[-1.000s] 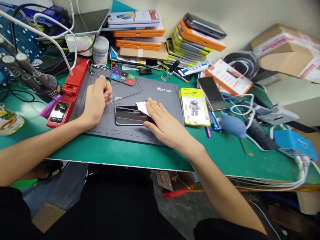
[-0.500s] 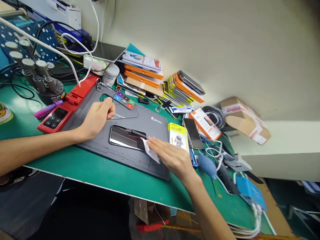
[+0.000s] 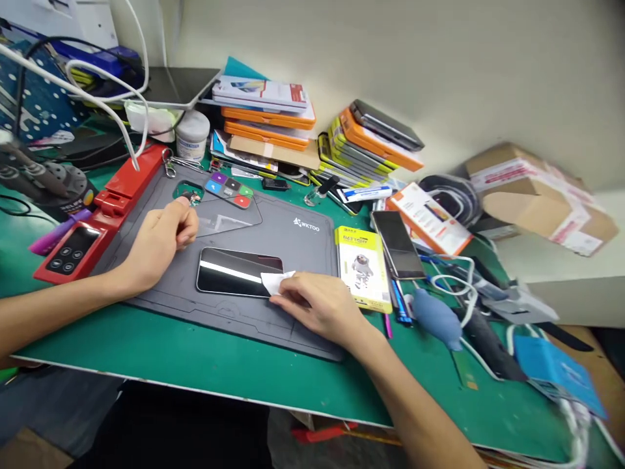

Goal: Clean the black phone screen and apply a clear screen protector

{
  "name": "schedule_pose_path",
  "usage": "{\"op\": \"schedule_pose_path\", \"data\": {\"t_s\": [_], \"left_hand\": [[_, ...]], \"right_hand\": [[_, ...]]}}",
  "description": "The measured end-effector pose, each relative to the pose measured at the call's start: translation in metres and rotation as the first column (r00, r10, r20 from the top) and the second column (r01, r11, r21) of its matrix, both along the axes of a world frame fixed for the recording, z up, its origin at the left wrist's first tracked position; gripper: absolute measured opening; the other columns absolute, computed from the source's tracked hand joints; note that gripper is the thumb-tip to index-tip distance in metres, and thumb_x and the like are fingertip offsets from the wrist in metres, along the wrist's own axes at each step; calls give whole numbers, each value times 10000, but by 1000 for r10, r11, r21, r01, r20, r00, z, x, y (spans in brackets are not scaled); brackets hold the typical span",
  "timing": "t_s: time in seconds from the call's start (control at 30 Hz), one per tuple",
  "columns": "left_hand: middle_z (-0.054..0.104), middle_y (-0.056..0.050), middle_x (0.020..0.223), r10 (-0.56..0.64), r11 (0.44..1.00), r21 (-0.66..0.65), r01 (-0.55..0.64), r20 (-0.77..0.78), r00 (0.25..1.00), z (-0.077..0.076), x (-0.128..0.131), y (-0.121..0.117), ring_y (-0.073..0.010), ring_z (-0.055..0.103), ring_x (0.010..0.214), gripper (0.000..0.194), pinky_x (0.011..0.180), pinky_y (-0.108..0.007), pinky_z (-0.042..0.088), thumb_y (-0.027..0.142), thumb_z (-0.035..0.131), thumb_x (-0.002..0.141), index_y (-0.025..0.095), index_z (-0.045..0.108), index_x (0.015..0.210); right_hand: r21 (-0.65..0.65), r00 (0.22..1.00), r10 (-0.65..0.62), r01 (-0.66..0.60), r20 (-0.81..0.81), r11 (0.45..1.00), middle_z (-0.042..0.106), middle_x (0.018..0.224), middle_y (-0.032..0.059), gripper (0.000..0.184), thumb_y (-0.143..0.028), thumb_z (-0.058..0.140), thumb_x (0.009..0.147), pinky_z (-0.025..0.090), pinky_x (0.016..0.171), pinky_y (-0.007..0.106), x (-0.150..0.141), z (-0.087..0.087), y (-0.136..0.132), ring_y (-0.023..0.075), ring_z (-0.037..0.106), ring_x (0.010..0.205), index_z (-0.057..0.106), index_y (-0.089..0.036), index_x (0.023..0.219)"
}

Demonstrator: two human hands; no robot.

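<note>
Your right hand [image 3: 319, 303] has curled, pinching the wipe [image 3: 274, 282] over the mid-frame phone [image 3: 232, 270], likely slick, fragile: hold its edges. Your left hand [image 3: 160, 244] is curled; grip unclear.

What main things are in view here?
Broad workbench: one, green, across centre
Rectangular mat: one, grey, on workbench
Glossy rectangular phone: one, black, on mat
Thin flexible sheet: one, white, on phone's right
Flat battery package: one, yellow, mat's right
Second phone: one, black, right of package
Hinged device: one, red, mat's left
Stacked flat cases: several, orange and yellow, rear
Cardboard packaging: count unclear, brown, far right
Left hand: one, bare, over mat
Right hand: one, bare, holding sheet
</note>
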State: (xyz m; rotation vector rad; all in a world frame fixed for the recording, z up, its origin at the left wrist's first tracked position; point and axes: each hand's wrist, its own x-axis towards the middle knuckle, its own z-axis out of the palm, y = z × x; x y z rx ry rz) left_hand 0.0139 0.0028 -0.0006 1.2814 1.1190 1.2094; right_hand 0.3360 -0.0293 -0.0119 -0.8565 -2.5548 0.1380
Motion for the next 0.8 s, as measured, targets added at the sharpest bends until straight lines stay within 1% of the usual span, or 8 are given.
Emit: {"op": "schedule_pose_path", "data": {"t_s": [0.1, 0.17, 0.23, 0.3, 0.43, 0.53, 0.7, 0.8], "left_hand": [[330, 9, 547, -6, 1000, -9, 6, -1, 1000, 0, -1, 0, -147, 296, 553, 589, 554, -339, 246, 340, 411, 1131, 228, 370, 554], [314, 11, 541, -3, 1000, -17, 4, 10, 1000, 2, -1, 0, -147, 290, 547, 595, 551, -337, 246, 326, 407, 1132, 226, 370, 547], [291, 13, 540, 10, 1000, -27, -9, 27, 1000, 5, 1, 0, -148, 275, 546, 596, 548, -336, 238, 316, 406, 1129, 225, 367, 541], [273, 13, 539, 21, 999, -36, -20, 33, 999, 8, 3, 0, -149, 263, 544, 595, 543, -337, 230, 296, 400, 1123, 226, 364, 533], [262, 13, 530, 26, 999, -25, -26, 25, 999, 11, 5, 0, -146, 270, 534, 595, 534, -333, 235, 256, 382, 1115, 224, 357, 521], [265, 14, 523, 20, 1000, -20, -20, 32, 999, 10, 5, -1, -140, 276, 525, 596, 527, -329, 237, 269, 387, 1114, 223, 351, 521], [295, 14, 518, 6, 1000, -17, -5, 41, 999, 6, 2, 0, -130, 283, 521, 587, 526, -321, 232, 305, 414, 1110, 221, 352, 532], [313, 13, 521, -3, 1000, -20, 3, 31, 1000, 4, 2, 1, -126, 298, 519, 581, 526, -316, 239, 311, 421, 1107, 219, 355, 538]], "right_hand": [[76, 999, 25, -27, 27, 997, 772, 831, 25, 233, -366, 602, 1178, 510, 636, 295, -2, 2, -4, 165, 713, 688, 709, -189, 1070], [160, 998, 51, -54, 26, 986, 797, 885, 54, 175, -310, 655, 1150, 538, 669, 312, -2, 5, -4, 181, 732, 749, 726, -168, 1075], [227, 996, 90, -88, 4, 970, 820, 931, 80, 178, -308, 684, 1133, 565, 695, 327, -1, 7, -2, 193, 741, 787, 748, -146, 1094], [254, 994, 107, -101, -7, 962, 842, 1001, 113, 232, -334, 683, 1134, 600, 732, 344, 1, 7, 0, 209, 761, 839, 763, -118, 1163], [231, 999, 26, -30, 20, 972, 843, 1221, 187, 302, -296, 640, 1146, 669, 879, 434, 5, 0, 5, 291, 802, 1075, 740, -97, 1351], [179, 999, -20, 12, 38, 984, 811, 1352, 210, 390, -314, 596, 1162, 685, 965, 499, 7, -6, 8, 330, 787, 1213, 684, -112, 1484], [137, 998, -14, 5, 66, 990, 781, 1469, 186, 426, -311, 602, 1159, 649, 1133, 536, 6, -7, 7, 348, 721, 1404, 661, -126, 1538], [56, 992, -13, 6, 122, 998, 692, 1617, 165, 504, -321, 601, 1161, 597, 1231, 555, 2, -6, 3, 348, 636, 1533, 593, -130, 1627]]}}
